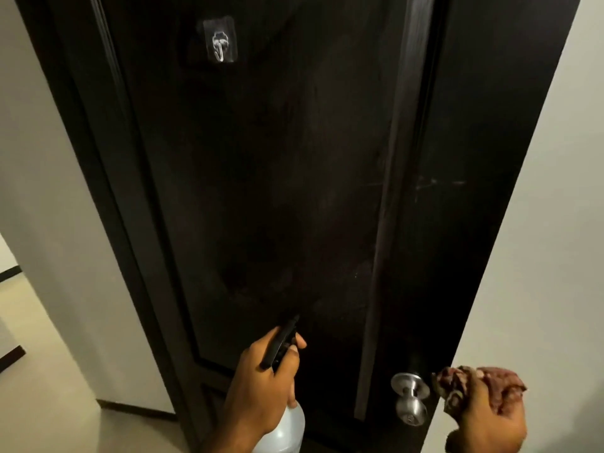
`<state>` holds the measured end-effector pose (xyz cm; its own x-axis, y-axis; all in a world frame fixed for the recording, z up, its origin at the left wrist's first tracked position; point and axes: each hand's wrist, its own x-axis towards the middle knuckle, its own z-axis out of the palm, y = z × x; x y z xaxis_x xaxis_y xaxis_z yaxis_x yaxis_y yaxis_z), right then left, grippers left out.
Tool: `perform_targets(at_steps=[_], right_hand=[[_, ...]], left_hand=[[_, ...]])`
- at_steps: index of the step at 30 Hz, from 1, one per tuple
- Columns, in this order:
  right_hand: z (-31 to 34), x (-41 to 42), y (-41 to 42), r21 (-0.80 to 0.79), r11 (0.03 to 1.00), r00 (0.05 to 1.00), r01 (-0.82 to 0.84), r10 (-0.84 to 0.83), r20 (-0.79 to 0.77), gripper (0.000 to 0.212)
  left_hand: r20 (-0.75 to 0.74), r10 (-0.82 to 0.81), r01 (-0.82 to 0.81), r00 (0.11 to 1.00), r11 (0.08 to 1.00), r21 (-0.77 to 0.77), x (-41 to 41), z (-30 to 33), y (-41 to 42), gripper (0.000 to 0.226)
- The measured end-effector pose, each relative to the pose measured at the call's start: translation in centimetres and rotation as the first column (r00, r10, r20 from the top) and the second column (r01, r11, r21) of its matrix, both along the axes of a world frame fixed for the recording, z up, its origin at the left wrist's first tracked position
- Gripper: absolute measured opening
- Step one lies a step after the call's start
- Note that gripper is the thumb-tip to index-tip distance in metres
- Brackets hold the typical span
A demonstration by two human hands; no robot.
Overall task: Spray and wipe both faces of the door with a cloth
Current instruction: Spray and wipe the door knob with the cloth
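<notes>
The door (277, 191) stands ahead of both hands. The spray bottle (284, 423) sits in the left hand (261, 384), the cloth (480, 387) in the right hand (487, 423). The knob (410, 392) lies between them, the hook (219, 42) above.

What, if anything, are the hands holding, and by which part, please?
Left hand grips the spray bottle at its neck and trigger head; right hand holds the bunched cloth.

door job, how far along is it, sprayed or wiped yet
Early, by the look of it. The left hand aims the spray bottle at the dark door; the right hand holds the bunched cloth beside the knob, off the panel. Faint smudges show; wetness can't be judged. Wiping and the hidden face remain.
</notes>
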<state>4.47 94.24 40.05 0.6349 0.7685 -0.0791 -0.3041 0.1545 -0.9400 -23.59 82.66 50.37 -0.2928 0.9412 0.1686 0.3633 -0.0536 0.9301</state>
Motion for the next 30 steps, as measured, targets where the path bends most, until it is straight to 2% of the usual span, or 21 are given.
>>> perform_targets(at_steps=[1,4,6,11,17,21,24,26,28,30], right_hand=[[0.8,0.6,-0.7,-0.031,0.999,0.999,-0.017,0.019,0.039,0.021],[2.1,2.0,-1.6,-0.044,0.965,0.962,-0.26,0.262,0.08,0.012],[1.8,2.5,-2.5,-0.096,0.926,0.918,-0.366,0.376,0.126,0.013],[0.9,3.5,-5.9,-0.173,0.871,0.864,-0.459,0.483,0.143,0.016],[2.3,4.1,-8.5,-0.27,0.79,0.776,-0.55,0.603,0.185,0.018],[2.4,4.5,-8.9,-0.347,0.623,0.616,-0.702,0.775,0.144,0.017],[2.3,5.0,-8.4,-0.393,0.426,0.426,-0.815,0.9,0.092,0.026],[2.0,5.0,-8.3,-0.438,0.311,0.283,-0.843,0.95,0.131,0.026],[2.0,4.4,-8.8,-0.498,0.26,0.175,-0.827,0.961,0.213,0.024],[2.1,3.7,-9.8,-0.507,0.243,0.132,-0.827,0.961,0.245,0.02]], left_hand=[[0.0,0.003,-0.003,1.0,1.0,-0.004,0.0,-0.1,-1.1,0.024],[0.032,0.028,-0.028,0.999,0.999,0.017,0.1,-0.7,-4.4,0.023],[0.071,0.054,-0.056,0.996,0.998,0.02,0.6,-1.6,-6.7,0.025],[0.135,0.059,-0.057,0.989,0.998,-0.024,2.3,-3.7,-11.5,0.032],[0.128,0.043,-0.044,0.991,0.999,0.005,5.5,-2.7,-14.8,0.023],[0.11,0.035,-0.04,0.993,0.998,0.039,6.7,-2.0,-15.9,0.023],[0.108,0.04,-0.044,0.993,0.998,0.039,8.1,-2.2,-16.9,0.027],[0.117,0.073,-0.078,0.99,0.996,0.034,9.2,-2.5,-17.7,0.03],[0.143,0.12,-0.127,0.982,0.991,0.04,10.4,-2.8,-18.5,0.027],[0.157,0.175,-0.186,0.972,0.981,0.06,11.7,-2.9,-19.4,0.021]])
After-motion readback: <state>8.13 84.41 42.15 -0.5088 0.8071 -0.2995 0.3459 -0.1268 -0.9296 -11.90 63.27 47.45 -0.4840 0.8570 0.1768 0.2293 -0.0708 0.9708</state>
